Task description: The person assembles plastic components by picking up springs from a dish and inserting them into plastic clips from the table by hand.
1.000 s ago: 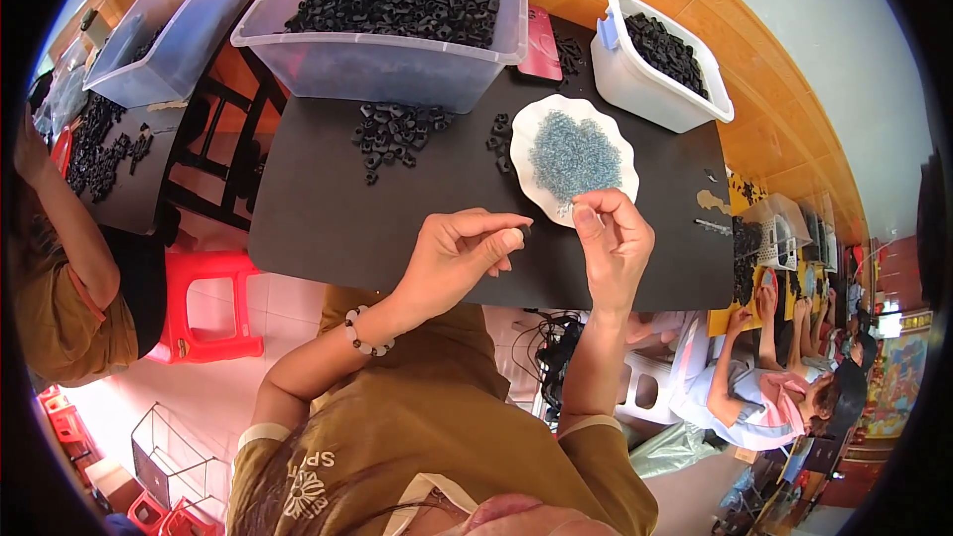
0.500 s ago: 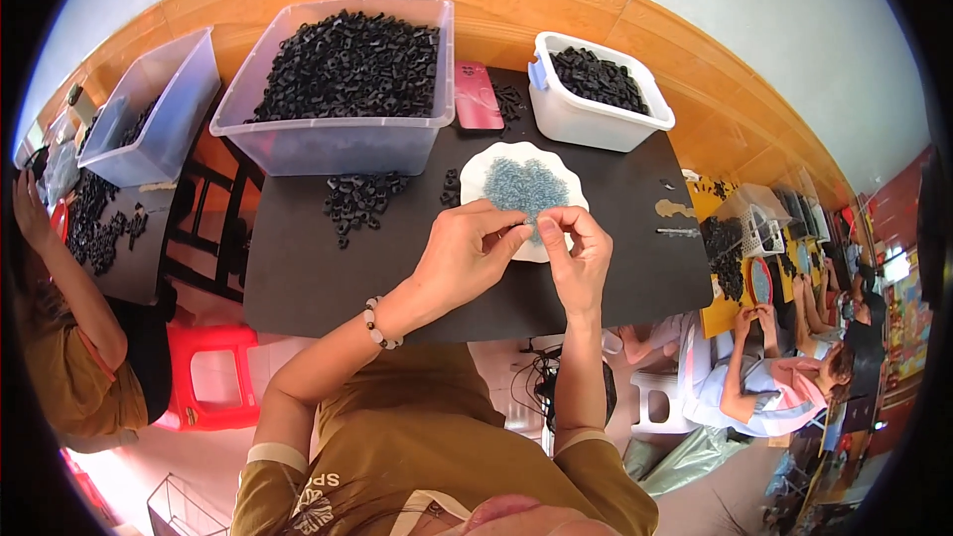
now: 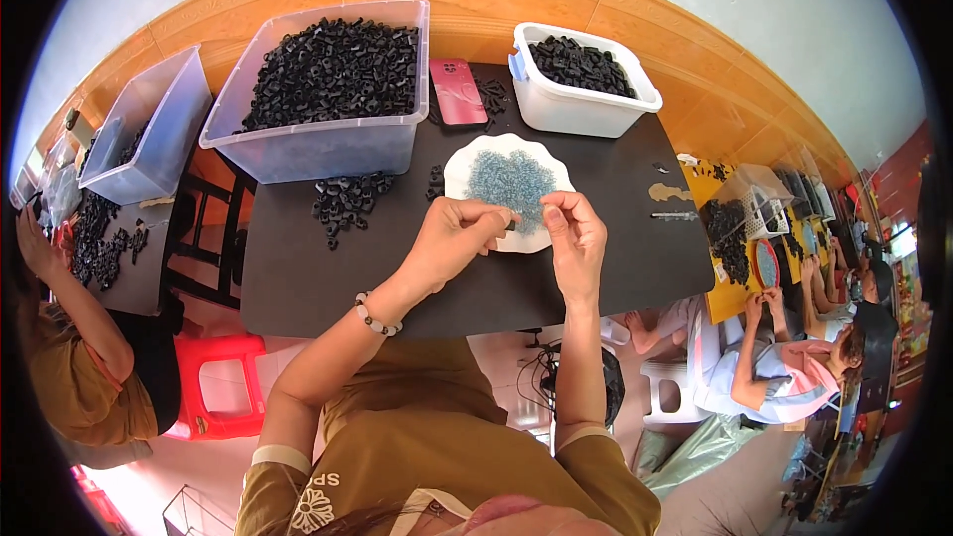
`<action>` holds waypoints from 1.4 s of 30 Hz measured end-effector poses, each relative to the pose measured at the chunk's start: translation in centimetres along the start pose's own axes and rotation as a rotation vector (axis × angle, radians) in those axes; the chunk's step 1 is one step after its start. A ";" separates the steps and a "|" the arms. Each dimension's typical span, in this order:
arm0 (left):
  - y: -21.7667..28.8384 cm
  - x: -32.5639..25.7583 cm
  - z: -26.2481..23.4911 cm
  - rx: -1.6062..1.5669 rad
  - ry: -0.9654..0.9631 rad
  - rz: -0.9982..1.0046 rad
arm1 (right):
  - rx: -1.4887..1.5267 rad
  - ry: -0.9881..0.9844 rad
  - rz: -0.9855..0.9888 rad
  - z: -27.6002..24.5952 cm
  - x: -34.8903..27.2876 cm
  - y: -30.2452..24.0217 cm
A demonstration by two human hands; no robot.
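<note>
Over the near edge of a white scalloped plate (image 3: 459,171), both my hands are raised with the fingertips pinched. The plate holds a heap of tiny blue-grey pieces (image 3: 506,187). My left hand (image 3: 452,243), with a beaded bracelet (image 3: 369,314) on its wrist, is closed on a small black part (image 3: 512,222) that mostly hides behind the fingers. My right hand (image 3: 576,253) is pinched at the plate's right side, thumb against forefinger; whatever is between them is too small to make out. A short gap separates the two hands.
A large clear bin (image 3: 308,154) and a white tub (image 3: 586,117), both full of black parts, stand at the back of the dark table (image 3: 308,288). Loose black parts (image 3: 347,202) lie by the bin, near a pink phone (image 3: 459,94). Other people work at both sides.
My hands have moved apart, the left one shifting left. The view has shifted slightly, so the plate appears a little further left.
</note>
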State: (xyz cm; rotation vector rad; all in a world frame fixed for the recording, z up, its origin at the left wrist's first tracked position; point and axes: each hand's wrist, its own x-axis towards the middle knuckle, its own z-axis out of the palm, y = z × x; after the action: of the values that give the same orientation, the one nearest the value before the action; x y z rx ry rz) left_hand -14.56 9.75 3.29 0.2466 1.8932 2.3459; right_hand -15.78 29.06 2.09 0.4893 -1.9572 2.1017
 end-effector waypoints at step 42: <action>-1.5 -12.8 -3.2 -0.259 0.093 -0.045 | -0.356 -0.295 -0.186 8.2 -6.4 -3.8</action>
State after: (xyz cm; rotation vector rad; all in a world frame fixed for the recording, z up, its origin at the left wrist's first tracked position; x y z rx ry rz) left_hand -2.64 4.50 0.47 0.0697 1.5879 2.5771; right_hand -7.67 21.59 3.54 0.9052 -2.2788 1.5945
